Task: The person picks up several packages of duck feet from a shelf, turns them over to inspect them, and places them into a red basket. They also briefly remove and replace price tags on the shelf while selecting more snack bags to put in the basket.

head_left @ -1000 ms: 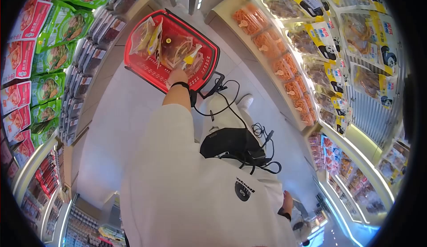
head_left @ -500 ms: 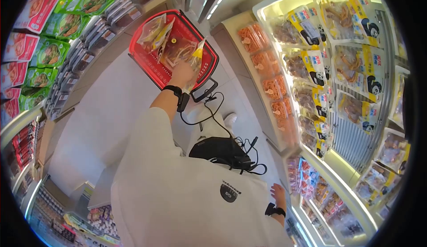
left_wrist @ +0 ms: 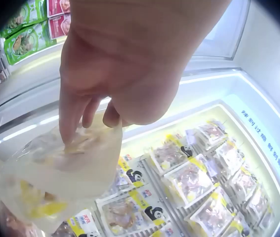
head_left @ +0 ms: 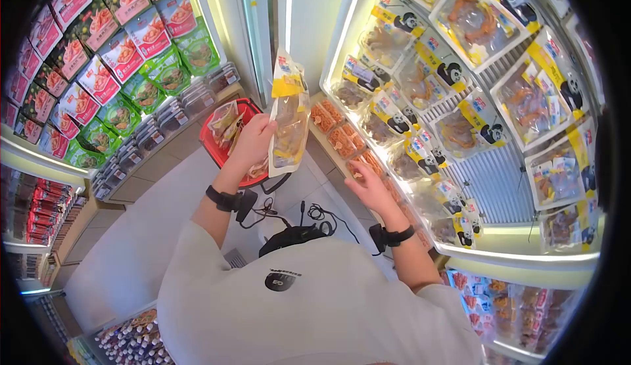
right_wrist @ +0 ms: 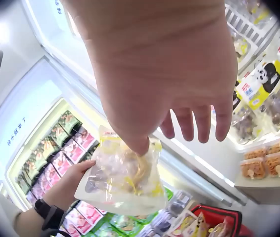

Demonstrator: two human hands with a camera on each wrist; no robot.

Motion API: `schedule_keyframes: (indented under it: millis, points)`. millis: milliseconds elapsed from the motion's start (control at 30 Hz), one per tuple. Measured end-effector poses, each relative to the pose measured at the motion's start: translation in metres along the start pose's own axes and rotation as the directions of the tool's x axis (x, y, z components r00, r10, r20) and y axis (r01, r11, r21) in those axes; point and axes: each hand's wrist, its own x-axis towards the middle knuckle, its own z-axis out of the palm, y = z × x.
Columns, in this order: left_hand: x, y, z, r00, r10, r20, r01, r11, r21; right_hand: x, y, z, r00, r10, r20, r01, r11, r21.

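Observation:
In the head view my left hand point(head_left: 255, 143) pinches the edge of a clear plastic food pouch point(head_left: 289, 128) with a yellow band at its top. The pouch hangs upright above the red shopping basket point(head_left: 209, 143), which holds other packets. Seen from the left wrist, thumb and fingers grip the edge of this pouch point(left_wrist: 80, 168). My right hand point(head_left: 369, 186) is raised to the right of the pouch, its fingers loosely extended and holding nothing. In the right wrist view its thumb overlaps the pouch point(right_wrist: 125, 170), while its other fingers hang apart.
A lit refrigerated shelf on the right carries panda-labelled pouches point(head_left: 470, 125), with orange food trays point(head_left: 342, 138) along its lower ledge. To the left stand pink packets point(head_left: 98, 84), green packets point(head_left: 121, 112) and dark boxes point(head_left: 167, 120). A black cable point(head_left: 328, 215) hangs near the waist.
My left hand has lifted the pouch up out of the basket. The right hand has come up from the side toward the shelf. The view has tilted upward, showing more of the shelves.

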Motion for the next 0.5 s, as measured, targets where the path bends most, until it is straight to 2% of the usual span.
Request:
schedule_keyframes:
  millis: [33, 67, 100, 133, 167, 200, 233, 267, 300, 367, 433, 500]
  points:
    - [-0.005, 0.029, -0.002, 0.999, 0.041, -0.015, -0.043, 0.993, -0.113, -0.003, -0.003, -0.001, 0.998, 0.069, -0.002, -0.067, 0.976, 0.206]
    - [-0.01, 0.06, -0.006, 0.998, 0.06, -0.002, -0.06, 0.992, -0.108, 0.0, 0.001, -0.004, 0.991, 0.131, -0.034, -0.106, 0.904, 0.414]
    - [-0.014, 0.092, -0.011, 0.994, -0.069, 0.081, 0.094, 0.925, -0.368, 0.005, 0.004, -0.008, 0.979, 0.196, -0.05, -0.126, 0.785, 0.607]
    - [-0.019, 0.121, -0.014, 0.964, -0.176, 0.201, 0.262, 0.771, -0.58, 0.004, -0.004, -0.019, 0.985, 0.169, -0.045, -0.087, 0.698, 0.71]
    - [-0.024, 0.147, -0.016, 0.962, -0.163, 0.219, 0.262, 0.78, -0.569, -0.001, -0.018, -0.032, 0.989, 0.139, -0.043, -0.049, 0.599, 0.799]
    - [-0.026, 0.172, -0.015, 0.967, -0.106, 0.233, 0.239, 0.699, -0.674, -0.007, -0.032, -0.044, 0.988, 0.139, -0.064, -0.031, 0.592, 0.805]
    - [-0.026, 0.188, -0.012, 0.97, -0.045, 0.237, 0.216, 0.604, -0.768, -0.012, -0.049, -0.057, 0.997, -0.049, -0.058, 0.073, 0.403, 0.912]
    - [-0.026, 0.186, -0.006, 0.973, -0.028, 0.227, 0.192, 0.642, -0.742, -0.019, -0.061, -0.069, 0.967, -0.237, -0.093, 0.138, 0.182, 0.974]
    - [-0.027, 0.196, 0.0, 0.971, -0.012, 0.239, 0.19, 0.651, -0.735, -0.028, -0.068, -0.082, 0.965, -0.237, -0.115, 0.158, 0.173, 0.972]
    - [-0.03, 0.216, 0.011, 0.983, -0.124, 0.133, 0.182, 0.681, -0.71, -0.044, -0.078, -0.103, 0.977, -0.209, -0.036, 0.111, 0.358, 0.927]
    - [-0.027, 0.209, 0.01, 0.982, -0.093, 0.163, 0.18, 0.716, -0.675, -0.056, -0.091, -0.105, 0.977, -0.187, -0.103, 0.163, 0.343, 0.925]
    - [-0.023, 0.21, 0.013, 0.985, -0.099, 0.141, 0.168, 0.727, -0.666, -0.06, -0.099, -0.105, 0.98, 0.007, -0.197, 0.181, 0.369, 0.912]
